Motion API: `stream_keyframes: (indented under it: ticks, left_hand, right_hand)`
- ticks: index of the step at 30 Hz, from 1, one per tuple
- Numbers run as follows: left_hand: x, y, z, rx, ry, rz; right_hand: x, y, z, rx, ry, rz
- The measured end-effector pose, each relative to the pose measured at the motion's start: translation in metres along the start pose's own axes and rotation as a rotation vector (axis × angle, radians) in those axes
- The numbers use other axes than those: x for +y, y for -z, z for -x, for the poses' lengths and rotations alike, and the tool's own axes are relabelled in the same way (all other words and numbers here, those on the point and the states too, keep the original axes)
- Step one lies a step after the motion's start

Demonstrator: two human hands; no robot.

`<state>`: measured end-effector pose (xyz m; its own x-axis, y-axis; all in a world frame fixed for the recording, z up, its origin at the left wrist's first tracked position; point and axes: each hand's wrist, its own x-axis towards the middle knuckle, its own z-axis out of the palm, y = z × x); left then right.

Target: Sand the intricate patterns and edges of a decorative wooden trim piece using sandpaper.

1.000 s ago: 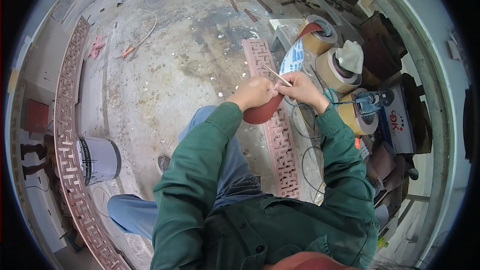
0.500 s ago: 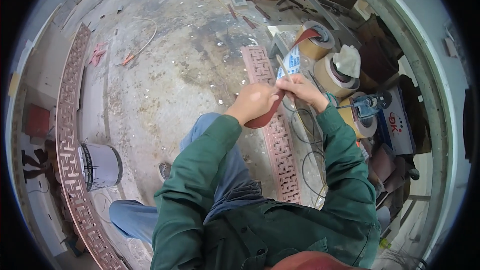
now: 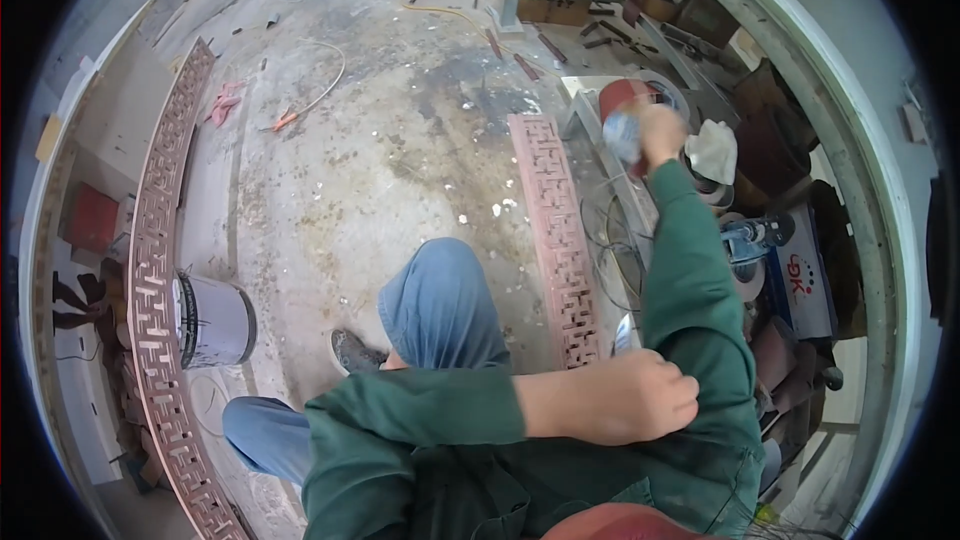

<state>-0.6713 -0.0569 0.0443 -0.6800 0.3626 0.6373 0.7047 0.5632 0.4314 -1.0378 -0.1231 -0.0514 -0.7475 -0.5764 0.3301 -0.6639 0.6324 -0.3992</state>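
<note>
My right hand, smeared by motion, is stretched out to the sandpaper roll at the upper right. Red sandpaper curves over the roll beside it, and a flap with white and blue backing hangs at the fingers. Whether those fingers grip it is blurred. My left hand is closed in a fist, close to my body and in front of my right sleeve. A pale, bluish sliver shows just beyond the fist; what the fist holds is hidden.
A pink fretwork panel lies on the floor beside my knee. Another long fretwork panel stands at the left, next to a paint bucket. A white cloth, a blue power tool and a box crowd the right side.
My hands have moved apart. The right went forward and right to the roll; the left came back toward my body. The red strip and thin stick between them no longer show there.
</note>
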Motion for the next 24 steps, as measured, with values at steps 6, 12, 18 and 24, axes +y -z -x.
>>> stream_keyframes:
  ticks: [6,12,18,24]
  left_hand:
    - [-0.059,0.112,0.148,0.794,0.985,0.061]
    - [-0.033,0.140,0.249,1.500,0.443,0.925]
    - [0.075,0.137,0.311,1.508,0.720,0.310]
    - [0.163,0.116,0.350,1.796,0.224,0.148]
  right_hand:
    - [-0.004,0.061,-0.021,0.442,0.270,0.145]
    - [-0.194,-0.002,0.112,-0.664,0.227,-0.892]
    - [-0.367,-0.047,0.227,-1.396,0.651,-1.308]
    - [-0.435,-0.057,0.345,-2.030,0.795,-1.217]
